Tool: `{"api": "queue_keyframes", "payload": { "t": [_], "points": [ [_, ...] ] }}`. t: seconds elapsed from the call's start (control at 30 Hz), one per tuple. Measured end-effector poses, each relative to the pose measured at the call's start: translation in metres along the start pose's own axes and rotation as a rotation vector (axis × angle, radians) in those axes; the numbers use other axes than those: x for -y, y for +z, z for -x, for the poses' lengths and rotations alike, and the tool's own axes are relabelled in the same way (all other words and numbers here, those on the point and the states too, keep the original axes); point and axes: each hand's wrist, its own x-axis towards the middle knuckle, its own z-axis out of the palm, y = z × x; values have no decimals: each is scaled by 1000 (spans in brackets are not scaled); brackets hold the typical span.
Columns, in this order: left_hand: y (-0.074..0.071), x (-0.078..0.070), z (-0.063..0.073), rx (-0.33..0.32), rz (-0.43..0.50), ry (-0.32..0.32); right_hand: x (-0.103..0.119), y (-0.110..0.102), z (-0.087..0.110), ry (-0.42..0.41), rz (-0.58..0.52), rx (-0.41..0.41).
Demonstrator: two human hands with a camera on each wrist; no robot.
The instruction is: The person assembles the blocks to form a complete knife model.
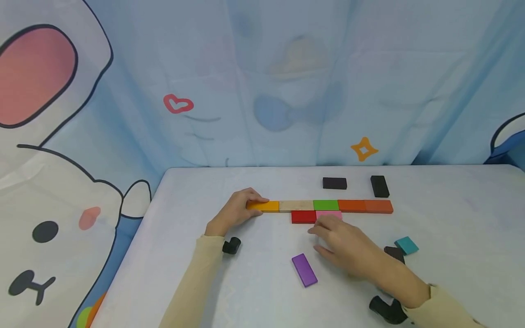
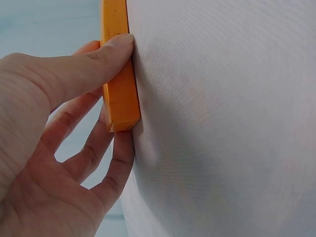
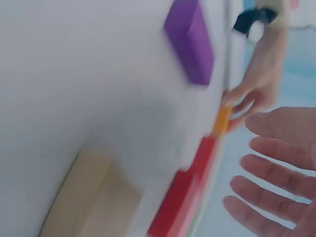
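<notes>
At the left end of a row of blocks, my left hand [image 1: 234, 210] pinches the yellow-orange block [image 1: 267, 207] between thumb and fingers; the left wrist view shows this block [image 2: 121, 94] up close. Along the row follow a plain wooden block [image 1: 296, 207], a green block [image 1: 326, 205] and two orange-red blocks [image 1: 365, 207]. Against its near side lie a red block [image 1: 303, 217] and a pink block [image 1: 328, 213]. My right hand [image 1: 350, 248] hovers with loosely spread fingers beside the pink block, holding nothing. A purple block [image 1: 305, 270] lies nearer.
Two black blocks [image 1: 334, 183] lie behind the row. A teal block [image 1: 406, 245] and a dark piece [image 1: 394, 253] are by my right wrist. A wooden block [image 3: 94, 197] shows in the right wrist view. A printed curtain [image 1: 262, 82] hangs behind the table [image 1: 459, 218].
</notes>
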Motion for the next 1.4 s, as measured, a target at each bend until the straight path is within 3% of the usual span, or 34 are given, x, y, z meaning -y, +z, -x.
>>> {"api": "queue_keyframes", "payload": {
  "t": [0.23, 0.63, 0.9, 1.1, 1.4],
  "points": [
    [0, 0, -1, 1, -10, -1, 27, 7, 0, -33, -92, 107],
    [-1, -1, 1, -4, 0, -4, 40, 31, 3, 22, -155, 257],
    [0, 0, 0, -1, 5, -10, 39, 34, 5, 11, -166, 247],
    [0, 0, 1, 1, 6, -5, 32, 26, 9, 57, -192, 216],
    [0, 0, 1, -6, -1, -12, 32, 26, 7, 50, -194, 243]
  ]
}}
